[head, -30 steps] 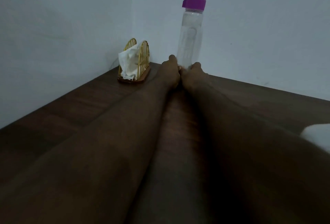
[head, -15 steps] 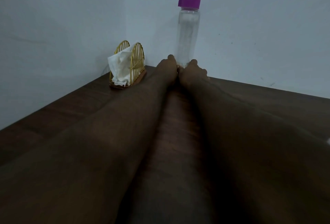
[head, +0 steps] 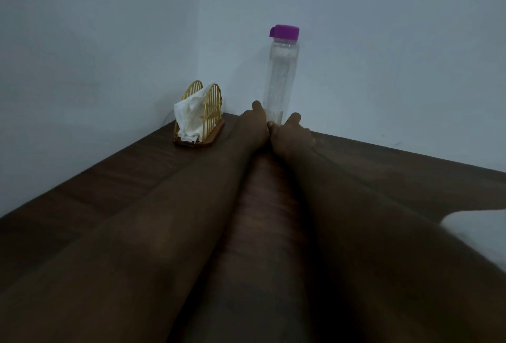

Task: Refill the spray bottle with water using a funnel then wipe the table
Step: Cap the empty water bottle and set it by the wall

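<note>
Both forearms stretch across the dark table (head: 95, 178); the left hand (head: 253, 126) and right hand (head: 291, 132) meet at the purple-capped water bottle's (head: 279, 77) base, grip unclear. No spray bottle or funnel shows; refilling and wiping seem undone

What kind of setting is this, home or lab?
Probably a home or a small eatery rather than a lab, though little shows. A dark wooden table sits in a corner of plain painted walls, with a gold wire napkin holder and a clear bottle with a purple cap on it.
</note>
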`<state>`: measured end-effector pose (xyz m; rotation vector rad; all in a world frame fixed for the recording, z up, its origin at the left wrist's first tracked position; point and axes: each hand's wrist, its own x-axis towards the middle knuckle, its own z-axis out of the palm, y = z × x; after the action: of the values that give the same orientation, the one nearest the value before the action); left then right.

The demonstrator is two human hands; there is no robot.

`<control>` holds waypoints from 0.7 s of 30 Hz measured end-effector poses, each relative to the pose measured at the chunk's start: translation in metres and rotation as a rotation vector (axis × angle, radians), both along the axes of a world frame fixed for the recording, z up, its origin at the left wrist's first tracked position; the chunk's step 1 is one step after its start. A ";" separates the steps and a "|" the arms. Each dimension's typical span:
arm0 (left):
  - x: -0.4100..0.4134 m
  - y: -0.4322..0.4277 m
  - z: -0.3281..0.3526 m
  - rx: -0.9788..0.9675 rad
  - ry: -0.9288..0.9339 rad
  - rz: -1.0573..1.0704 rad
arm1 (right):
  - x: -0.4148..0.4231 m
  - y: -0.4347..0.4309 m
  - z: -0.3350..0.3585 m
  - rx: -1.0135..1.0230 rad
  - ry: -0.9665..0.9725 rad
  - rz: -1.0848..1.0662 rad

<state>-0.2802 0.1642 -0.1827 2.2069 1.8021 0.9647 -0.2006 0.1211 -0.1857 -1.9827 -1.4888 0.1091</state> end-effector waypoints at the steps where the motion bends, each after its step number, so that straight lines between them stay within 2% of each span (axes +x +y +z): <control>1: -0.001 -0.006 0.000 0.003 -0.003 -0.016 | 0.000 -0.007 -0.001 -0.001 -0.011 0.050; 6: -0.011 -0.028 0.004 0.045 -0.041 -0.182 | 0.006 -0.027 0.004 -0.095 -0.117 0.322; 10: -0.019 -0.026 0.000 0.048 -0.015 -0.299 | 0.005 -0.024 0.003 -0.158 -0.218 0.340; 15: -0.019 -0.016 0.002 -0.048 0.037 -0.339 | 0.010 -0.009 0.001 -0.189 -0.258 0.346; 21: -0.017 0.003 -0.001 -0.045 0.096 -0.376 | 0.016 0.009 -0.001 -0.218 -0.372 0.384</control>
<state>-0.2972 0.1676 -0.1840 2.4749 1.3497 0.7419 -0.1849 0.1300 -0.1868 -1.9303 -2.1722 0.0688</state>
